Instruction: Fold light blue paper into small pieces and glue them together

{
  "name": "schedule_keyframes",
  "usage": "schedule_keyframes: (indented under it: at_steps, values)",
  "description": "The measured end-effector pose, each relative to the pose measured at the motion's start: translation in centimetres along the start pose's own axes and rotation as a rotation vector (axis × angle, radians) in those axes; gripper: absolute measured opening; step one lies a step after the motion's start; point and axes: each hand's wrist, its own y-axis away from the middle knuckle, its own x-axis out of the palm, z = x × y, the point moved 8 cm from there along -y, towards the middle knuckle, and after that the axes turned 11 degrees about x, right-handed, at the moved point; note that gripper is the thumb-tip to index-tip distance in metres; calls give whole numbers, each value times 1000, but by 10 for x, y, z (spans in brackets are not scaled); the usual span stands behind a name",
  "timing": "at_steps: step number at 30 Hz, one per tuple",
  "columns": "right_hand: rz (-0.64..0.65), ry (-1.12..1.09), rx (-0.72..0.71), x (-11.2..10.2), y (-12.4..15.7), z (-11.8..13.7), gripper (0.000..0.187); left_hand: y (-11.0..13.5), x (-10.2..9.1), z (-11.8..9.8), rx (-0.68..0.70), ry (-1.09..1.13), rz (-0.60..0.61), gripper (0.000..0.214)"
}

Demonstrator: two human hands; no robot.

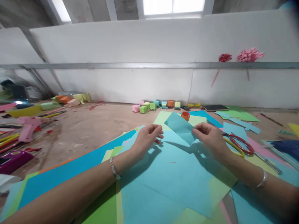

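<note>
My right hand [209, 137] pinches the edge of a small light-blue piece of paper [177, 125] between thumb and fingers. The paper is raised and tilted, and its shadow falls on larger light-blue sheets [168, 186] below. To its left, my left hand [149, 137] hovers apart from it with loosely curled fingers and nothing visible in them. A pair of scissors [243, 144] with red and yellow handles lies beside my right hand. Behind the held paper sits a small orange paper ring [185, 116].
Several small coloured paper boxes [153, 106] line the wall's foot. On the left are a pink glue gun [28, 127], a purple object [15, 161] and pens. A dark phone-like slab [215, 108] and green sheets [240, 113] lie back right. Paper flowers [249, 55] hang at the rail.
</note>
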Motion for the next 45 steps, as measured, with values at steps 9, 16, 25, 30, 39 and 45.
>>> schedule_keyframes:
  at_steps: [9,16,25,30,39,45]
  values:
    - [151,339,-933,37,88,68,22,33,42,-5,-256,589,190,46]
    - [141,400,-1011,35,85,68,49,29,44,2,-266,585,333,49]
    - [-176,669,-1364,28,106,75,30,35,50,0,-259,548,402,37]
    - [-155,731,-1407,27,104,75,18,32,41,-1,-245,475,314,22]
    - [-14,493,-1177,22,78,63,18,33,39,12,-314,475,237,32]
    - [202,133,-410,19,28,35,21,36,44,10,-353,500,320,30]
